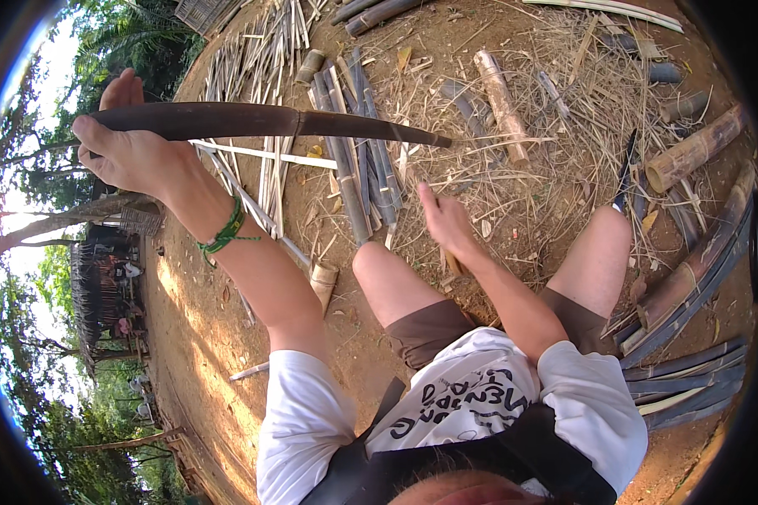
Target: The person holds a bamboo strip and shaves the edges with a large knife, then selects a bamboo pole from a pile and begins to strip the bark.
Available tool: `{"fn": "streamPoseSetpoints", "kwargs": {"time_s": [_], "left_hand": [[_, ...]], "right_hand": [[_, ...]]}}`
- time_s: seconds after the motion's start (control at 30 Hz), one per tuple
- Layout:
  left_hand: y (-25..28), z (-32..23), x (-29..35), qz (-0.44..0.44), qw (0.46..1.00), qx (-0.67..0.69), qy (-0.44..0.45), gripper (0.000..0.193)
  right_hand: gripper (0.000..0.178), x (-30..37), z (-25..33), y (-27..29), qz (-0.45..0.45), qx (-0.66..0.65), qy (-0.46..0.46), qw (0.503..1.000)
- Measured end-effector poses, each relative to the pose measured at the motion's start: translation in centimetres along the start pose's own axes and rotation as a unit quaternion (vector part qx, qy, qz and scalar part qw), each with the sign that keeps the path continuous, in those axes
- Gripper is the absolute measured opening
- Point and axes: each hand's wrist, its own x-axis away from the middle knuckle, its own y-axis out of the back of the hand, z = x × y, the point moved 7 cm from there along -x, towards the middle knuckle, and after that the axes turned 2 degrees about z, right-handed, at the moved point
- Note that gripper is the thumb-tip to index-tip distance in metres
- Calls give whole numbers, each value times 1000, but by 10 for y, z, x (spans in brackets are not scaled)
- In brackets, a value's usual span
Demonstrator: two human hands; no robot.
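My left hand (130,156), raised at the upper left with a green woven bracelet on its wrist, grips one end of a long dark split bamboo piece (219,120). The piece curves slightly, has a node near its middle, and tapers to the right. Below its far end is my right hand (446,220), thumb stretched out and fingers curled in front of my knees. A short brown piece (454,263) shows under that wrist; whether the hand holds it I cannot tell. By my right knee lies a dark narrow blade (625,172).
Split bamboo strips (366,151) lie ahead of my knees, with a pale pile (257,67) farther off. A bamboo log (501,105) rests among shavings (598,109). On the right are a thick bamboo section (697,150) and dark split lengths (686,387). A thatched shelter (93,295) stands left.
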Motion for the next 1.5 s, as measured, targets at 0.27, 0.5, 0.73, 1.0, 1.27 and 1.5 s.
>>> {"fn": "streamPoseSetpoints", "kwargs": {"time_s": [0.27, 0.5, 0.73, 1.0, 1.27, 1.5], "left_hand": [[-11, -41, 41, 82, 972, 209, 73, 49], [1, -89, 87, 99, 953, 283, 50, 60], [14, -93, 97, 63, 959, 272, 43, 65], [11, -106, 108, 126, 945, 301, 26, 60], [0, -116, 113, 154, 940, 303, 17, 64], [-9, -117, 115, 190, 927, 322, 4, 65]], "right_hand": [[42, 134, 180, -8, 72, -101, 303, 945], [41, 141, 113, 13, 27, -114, 168, 979], [52, 154, 122, 16, 20, -30, 248, 968], [56, 144, 122, 32, 23, -33, 173, 984], [48, 132, 112, 35, 3, -56, 207, 977], [54, 149, 122, 38, 15, -83, 214, 973]]}}
